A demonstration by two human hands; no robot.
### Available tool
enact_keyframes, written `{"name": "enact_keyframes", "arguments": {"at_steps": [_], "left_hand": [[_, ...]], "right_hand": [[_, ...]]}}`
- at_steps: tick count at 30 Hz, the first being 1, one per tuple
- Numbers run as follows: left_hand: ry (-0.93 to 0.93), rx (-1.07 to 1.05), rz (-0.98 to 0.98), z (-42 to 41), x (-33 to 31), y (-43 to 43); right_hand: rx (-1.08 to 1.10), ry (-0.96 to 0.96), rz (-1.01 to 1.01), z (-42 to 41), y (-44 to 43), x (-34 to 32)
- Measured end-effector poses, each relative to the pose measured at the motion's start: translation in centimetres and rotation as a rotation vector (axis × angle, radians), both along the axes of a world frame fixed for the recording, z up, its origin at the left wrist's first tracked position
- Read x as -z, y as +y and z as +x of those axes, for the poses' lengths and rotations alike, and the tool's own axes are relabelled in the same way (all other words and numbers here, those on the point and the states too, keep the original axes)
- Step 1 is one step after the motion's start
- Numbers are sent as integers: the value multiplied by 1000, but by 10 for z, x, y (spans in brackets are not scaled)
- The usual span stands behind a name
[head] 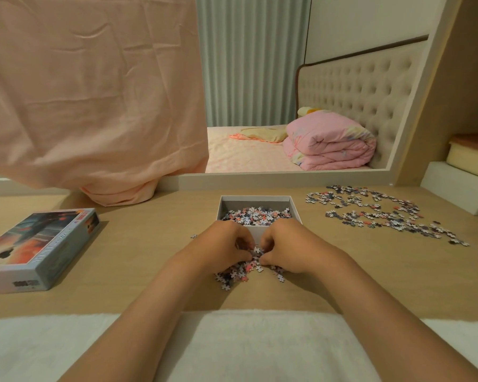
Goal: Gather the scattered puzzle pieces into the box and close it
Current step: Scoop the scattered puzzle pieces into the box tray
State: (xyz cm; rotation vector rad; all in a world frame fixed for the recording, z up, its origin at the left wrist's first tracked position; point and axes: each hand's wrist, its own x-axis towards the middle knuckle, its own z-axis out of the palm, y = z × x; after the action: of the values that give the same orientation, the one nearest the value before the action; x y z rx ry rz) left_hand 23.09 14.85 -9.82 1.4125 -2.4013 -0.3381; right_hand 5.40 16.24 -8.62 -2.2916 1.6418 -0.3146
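Left hand: our left hand (226, 244) sits against the near wall of the box (255, 201), fingers curled inward and gripping the heap of pieces (247, 270).
Right hand: our right hand (286, 245) mirrors it, fingers bent and thumb tucked, clutching the same heap from the other side. The two hands nearly touch.
Heap: it lies on the table (149, 252), just in front of the box.
Box: open, upright and part-filled with pieces.
Loose pieces: a scatter of pieces (378, 213) lies well to the right, and one stray piece (194, 236) lies near our left hand.
Lid: the lid (39, 244) lies picture side up at far left — its side lettering is too blurred to read.
Hidden: our fingertips are buried in the heap, the box's near wall is partly behind our hands, and the frame cuts off the lid's corner.
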Motion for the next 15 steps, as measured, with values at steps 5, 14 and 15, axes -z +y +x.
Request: {"name": "enact_keyframes", "arguments": {"at_steps": [5, 14, 15], "left_hand": [[28, 21, 62, 4, 2, -4], [357, -20, 53, 7, -4, -15], [439, -35, 39, 7, -8, -17]], "right_hand": [[-14, -14, 5, 3, 1, -2], [92, -269, -121, -6, -11, -14], [132, -346, -179, -8, -15, -16]]}}
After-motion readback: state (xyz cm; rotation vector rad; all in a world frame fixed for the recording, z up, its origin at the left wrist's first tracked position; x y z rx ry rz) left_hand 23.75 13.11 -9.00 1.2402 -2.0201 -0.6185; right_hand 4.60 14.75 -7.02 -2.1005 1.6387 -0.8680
